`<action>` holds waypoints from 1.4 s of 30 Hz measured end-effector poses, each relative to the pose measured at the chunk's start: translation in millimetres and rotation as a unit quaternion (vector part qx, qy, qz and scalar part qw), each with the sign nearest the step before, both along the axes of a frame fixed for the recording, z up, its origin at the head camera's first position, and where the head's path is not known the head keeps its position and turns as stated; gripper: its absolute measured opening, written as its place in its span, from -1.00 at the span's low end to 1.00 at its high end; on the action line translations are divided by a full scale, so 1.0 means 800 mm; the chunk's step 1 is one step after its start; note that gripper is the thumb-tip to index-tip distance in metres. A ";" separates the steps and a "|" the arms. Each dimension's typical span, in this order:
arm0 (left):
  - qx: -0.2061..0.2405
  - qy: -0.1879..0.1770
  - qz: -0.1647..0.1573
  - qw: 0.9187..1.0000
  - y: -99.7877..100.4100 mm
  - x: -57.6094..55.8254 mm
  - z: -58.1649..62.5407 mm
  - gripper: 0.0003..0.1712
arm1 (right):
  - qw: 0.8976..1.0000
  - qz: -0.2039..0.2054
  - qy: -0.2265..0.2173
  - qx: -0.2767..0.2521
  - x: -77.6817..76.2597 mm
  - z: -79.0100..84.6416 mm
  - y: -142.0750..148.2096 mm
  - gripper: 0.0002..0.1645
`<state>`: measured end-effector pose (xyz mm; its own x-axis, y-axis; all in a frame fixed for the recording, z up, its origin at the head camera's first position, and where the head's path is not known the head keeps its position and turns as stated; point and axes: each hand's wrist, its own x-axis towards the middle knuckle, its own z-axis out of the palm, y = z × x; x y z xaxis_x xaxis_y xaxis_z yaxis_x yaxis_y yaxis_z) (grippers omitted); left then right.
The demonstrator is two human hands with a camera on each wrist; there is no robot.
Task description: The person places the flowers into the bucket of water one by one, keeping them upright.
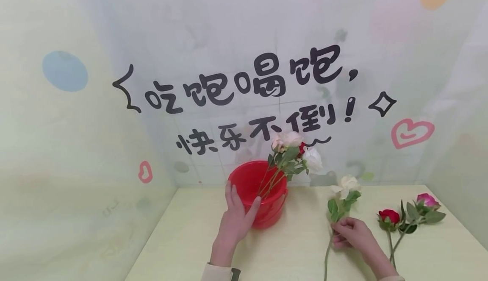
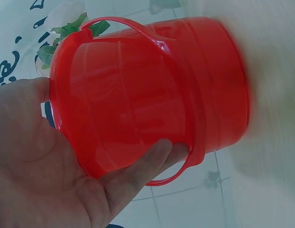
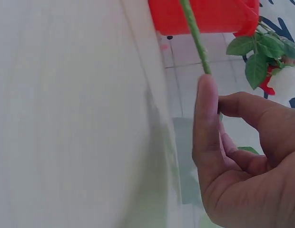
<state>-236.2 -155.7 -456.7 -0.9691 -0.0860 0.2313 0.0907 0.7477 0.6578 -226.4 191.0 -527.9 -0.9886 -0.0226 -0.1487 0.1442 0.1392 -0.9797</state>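
Note:
A red plastic bucket [image 1: 257, 213] stands upright on the table near the back wall. My left hand [image 1: 235, 221] holds its near left side, thumb at the rim and fingers along the outer wall beside the bucket's handle [image 2: 123, 21]. Several roses [image 1: 287, 154], pale pink, white and red, lean out of the bucket to the right. To the right of the bucket, a cream rose [image 1: 347, 186] is upright with its head at the top. My right hand [image 1: 354, 234] pinches its green stem [image 3: 197, 40] between thumb and index finger, below the leaves.
On the table's right side lie a red rose [image 1: 389, 217] and a magenta rose [image 1: 428, 200], their stems crossing. A printed backdrop [image 1: 244, 39] with large black writing rises behind the pale wooden table [image 1: 183, 234] and along both sides.

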 end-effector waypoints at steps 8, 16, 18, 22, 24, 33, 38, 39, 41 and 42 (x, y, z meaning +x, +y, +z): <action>-0.001 0.004 0.002 1.000 -0.002 -0.001 0.000 0.29 | 0.998 -0.029 0.037 -0.051 -0.002 0.032 0.011 -0.75; 0.002 -0.013 -0.004 1.000 -0.001 0.000 -0.001 0.31 | 0.992 -0.032 0.109 -0.061 -0.013 0.074 0.017 -0.64; 0.002 -0.012 -0.004 1.000 -0.001 0.000 -0.001 0.32 | 0.989 -0.029 0.136 -0.055 -0.017 0.089 0.014 -0.61; 0.001 -0.007 -0.003 1.000 -0.001 -0.002 -0.002 0.31 | 0.982 -0.025 0.179 -0.045 -0.025 0.122 0.005 -0.59; 0.000 -0.006 -0.002 1.000 -0.001 -0.003 -0.003 0.32 | 0.980 -0.022 0.193 -0.039 -0.029 0.139 -0.001 -0.57; 0.002 -0.007 -0.001 1.000 -0.002 -0.002 -0.001 0.31 | 0.966 -0.023 0.254 -0.037 -0.042 0.183 -0.041 -0.60; 0.000 -0.008 -0.001 1.000 -0.002 0.000 0.000 0.32 | 0.957 -0.025 0.284 -0.053 -0.055 0.204 -0.066 -0.65; -0.001 -0.007 0.000 1.000 -0.002 0.000 0.000 0.32 | 0.956 -0.026 0.287 -0.056 -0.057 0.209 -0.071 -0.65; -0.001 -0.005 -0.002 1.000 -0.002 0.000 0.000 0.33 | 0.954 -0.025 0.292 -0.063 -0.062 0.220 -0.080 -0.64; -0.003 -0.005 -0.002 1.000 -0.002 0.000 0.000 0.32 | 0.953 -0.025 0.294 -0.068 -0.065 0.224 -0.084 -0.64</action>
<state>-236.0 -157.0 -456.7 -0.9715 -0.0816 0.2227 0.0870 0.7509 0.6546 -278.1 123.7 -348.5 -0.9008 0.0466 0.4318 -0.4317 0.0124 -0.9019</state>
